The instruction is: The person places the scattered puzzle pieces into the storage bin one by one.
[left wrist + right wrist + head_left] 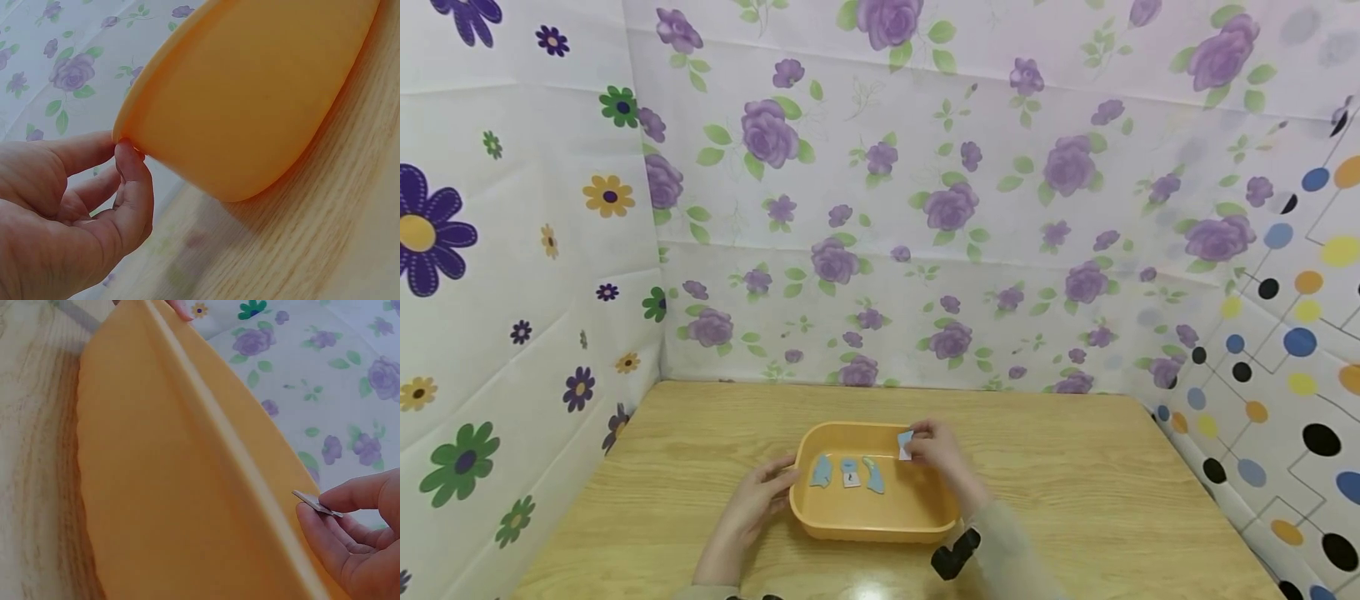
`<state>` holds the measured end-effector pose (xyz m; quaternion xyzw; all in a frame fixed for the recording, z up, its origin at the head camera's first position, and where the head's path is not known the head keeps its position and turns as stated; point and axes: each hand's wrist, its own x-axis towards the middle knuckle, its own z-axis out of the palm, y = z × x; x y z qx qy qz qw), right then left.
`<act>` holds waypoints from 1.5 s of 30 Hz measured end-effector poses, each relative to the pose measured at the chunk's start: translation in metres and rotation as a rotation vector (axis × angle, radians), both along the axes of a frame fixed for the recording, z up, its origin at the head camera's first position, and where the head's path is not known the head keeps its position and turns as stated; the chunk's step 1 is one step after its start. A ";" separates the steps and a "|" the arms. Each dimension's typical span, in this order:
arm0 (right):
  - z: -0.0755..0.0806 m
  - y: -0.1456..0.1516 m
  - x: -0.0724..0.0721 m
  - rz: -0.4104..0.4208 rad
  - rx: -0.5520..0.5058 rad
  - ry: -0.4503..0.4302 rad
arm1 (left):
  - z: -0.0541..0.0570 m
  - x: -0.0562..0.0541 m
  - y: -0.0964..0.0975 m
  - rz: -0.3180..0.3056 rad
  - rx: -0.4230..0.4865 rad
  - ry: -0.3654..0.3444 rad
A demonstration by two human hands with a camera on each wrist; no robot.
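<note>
An orange-yellow plastic basin (865, 515) stands on the wooden table. My left hand (760, 497) pinches its left rim between thumb and fingers, seen close up in the left wrist view. Over the basin's back right part, my right hand (937, 452) pinches a small flat piece, light blue and white (904, 447). The right wrist view shows this thin piece (312, 501) edge-on, between thumb and fingertips. Inside the basin lie a light blue piece (822, 472), a blue-and-white piece with a dark mark (850, 473), and a curved blue piece with a pale green end (874, 477).
The wooden table (1075, 467) extends around the basin on all sides. A floral cloth (880, 250) hangs behind it, with patterned cloths at left and right. A black device (956, 554) sits at my right wrist, near the basin's front right corner.
</note>
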<state>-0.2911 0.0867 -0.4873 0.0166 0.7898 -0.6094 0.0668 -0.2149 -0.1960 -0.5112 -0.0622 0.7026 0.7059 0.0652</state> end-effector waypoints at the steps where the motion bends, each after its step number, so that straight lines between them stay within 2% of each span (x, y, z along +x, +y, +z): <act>1: 0.000 -0.001 0.001 0.003 -0.005 -0.001 | 0.000 0.000 0.000 0.003 0.001 -0.002; 8: -0.007 -0.007 0.003 0.000 -0.024 -0.021 | 0.002 0.002 -0.002 -0.037 0.005 0.023; 18: -0.021 -0.008 0.003 0.024 0.012 -0.096 | 0.002 0.001 -0.002 -0.023 0.012 0.011; 30: -0.022 -0.010 0.007 0.061 0.025 -0.124 | 0.000 0.000 -0.001 0.000 0.011 -0.007; 39: -0.026 -0.010 0.009 0.067 0.122 -0.097 | -0.001 0.000 -0.001 0.010 0.015 -0.003; 45: -0.025 -0.008 0.010 0.066 0.287 -0.001 | -0.002 -0.001 -0.002 0.008 0.017 -0.006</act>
